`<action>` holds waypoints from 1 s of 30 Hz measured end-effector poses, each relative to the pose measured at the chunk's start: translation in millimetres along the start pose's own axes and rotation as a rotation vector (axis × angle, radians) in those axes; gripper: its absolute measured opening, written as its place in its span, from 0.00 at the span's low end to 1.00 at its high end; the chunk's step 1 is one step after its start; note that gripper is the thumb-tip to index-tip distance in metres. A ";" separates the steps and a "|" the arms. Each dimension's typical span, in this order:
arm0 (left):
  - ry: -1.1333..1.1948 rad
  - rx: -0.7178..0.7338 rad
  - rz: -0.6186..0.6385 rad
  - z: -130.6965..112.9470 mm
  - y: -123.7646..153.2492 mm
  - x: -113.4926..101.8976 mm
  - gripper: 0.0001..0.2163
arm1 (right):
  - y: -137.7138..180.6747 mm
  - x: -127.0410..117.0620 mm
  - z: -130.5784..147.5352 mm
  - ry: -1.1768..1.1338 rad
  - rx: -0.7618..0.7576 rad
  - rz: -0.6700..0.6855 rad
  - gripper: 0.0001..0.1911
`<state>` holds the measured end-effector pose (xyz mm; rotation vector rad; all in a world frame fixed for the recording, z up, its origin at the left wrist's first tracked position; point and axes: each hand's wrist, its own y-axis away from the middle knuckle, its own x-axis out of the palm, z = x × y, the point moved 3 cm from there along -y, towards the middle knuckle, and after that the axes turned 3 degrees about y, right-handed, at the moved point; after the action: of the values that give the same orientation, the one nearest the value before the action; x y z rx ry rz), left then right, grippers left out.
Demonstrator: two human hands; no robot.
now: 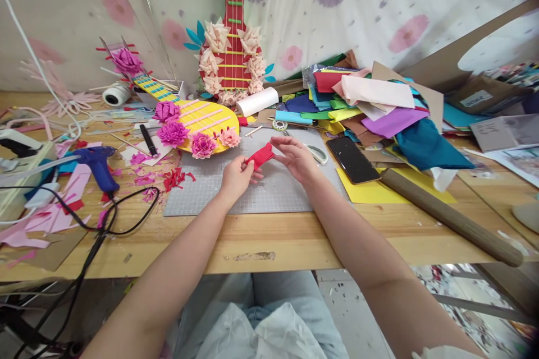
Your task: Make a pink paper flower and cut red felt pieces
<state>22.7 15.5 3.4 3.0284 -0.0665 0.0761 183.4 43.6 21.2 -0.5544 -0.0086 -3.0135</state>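
My left hand (236, 178) is closed on a small folded piece of red crepe paper (261, 156), gripping its left end between thumb and fingers. At the paper's right end is my right hand (297, 160), its fingers stretched out and apart. Whether its fingertips touch the paper I cannot tell. Both hands are above a grey cutting mat (278, 196). Just left of them lie red paper scraps (173, 179) and a yellow paper guitar (210, 118) with pink and magenta paper flowers. Beside my right hand, a pair of scissors (318, 154) is partly hidden.
A blue glue gun (99, 168) with black cable lies left among pink scraps. A red guitar (233, 61) stands at the back. Right are a phone (353, 160), yellow paper (370, 192), a wooden rod (452, 217) and piled coloured paper (379, 92). A black marker (148, 140) lies left.
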 end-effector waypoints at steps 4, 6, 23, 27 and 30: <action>0.011 0.010 -0.038 -4.1 -0.4 -4.7 0.05 | 3.5 -4.1 4.4 0.351 0.047 -0.143 0.09; 0.020 0.044 -0.026 -5.1 -0.4 -5.4 0.06 | 7.0 3.2 -0.3 0.333 0.162 -0.064 0.13; -0.361 0.266 0.133 -9.3 3.4 -8.4 0.08 | 12.4 25.9 -18.1 0.063 0.309 0.131 0.20; -0.826 0.400 0.067 -16.8 -1.4 -21.5 0.09 | 2.3 4.7 -17.7 0.527 0.078 0.059 0.14; -0.960 0.541 0.115 -18.1 -6.0 -26.6 0.10 | -4.9 -5.7 -19.1 0.923 -0.171 0.066 0.09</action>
<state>-4.4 24.5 19.3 3.2105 -0.3383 -1.5614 181.5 48.6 1.3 0.8291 0.3090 -2.9051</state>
